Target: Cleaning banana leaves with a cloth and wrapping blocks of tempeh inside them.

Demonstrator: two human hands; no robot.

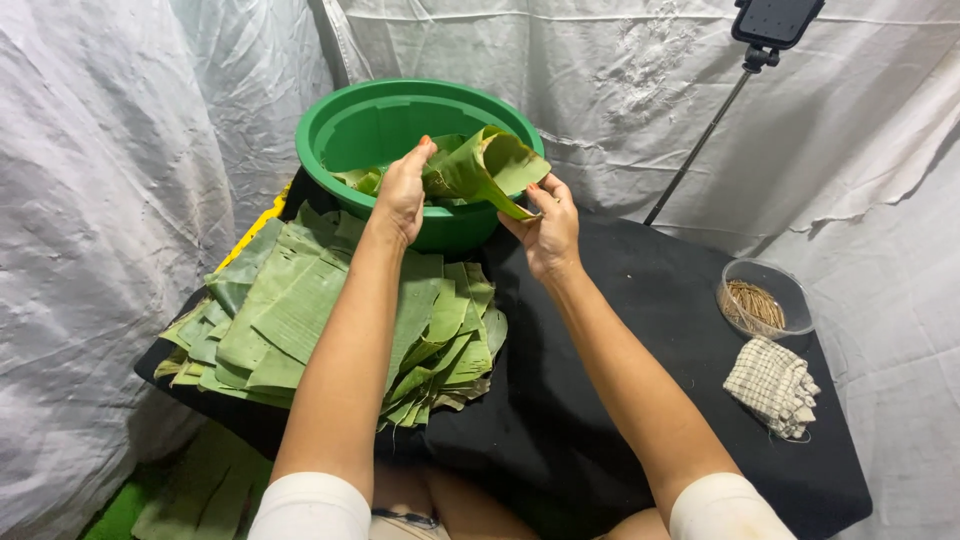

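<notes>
Both hands were raised over the green basin point(385, 125), which stood at the far end of the black-covered desk point(620, 400), and between them they held one folded banana leaf piece point(480, 170). The left hand point(402, 190) was closed on the leaf's near-left edge, thumb and fingertips pinching it just above the basin's front rim, while the right hand point(548, 228) gripped the leaf's pointed lower corner just outside the rim on the right. The leaf was curled into a rough cone or pocket, so the step in hand looked like shaping it by folding, with the fold only partly formed. A few more leaf scraps lay inside the basin, though how many could not be told from this angle. Just in front of the basin and to its left lay the stack of flat leaf strips point(320, 320), fanned across the desk. Well to the right of the basin stood a clear round container point(765, 298) holding thin brown sticks, and in front of that a folded checked cloth point(772, 386). Closing the fold would probably call for one hand to keep the cone pinched shut while the other freed itself without letting the leaf spring open.
</notes>
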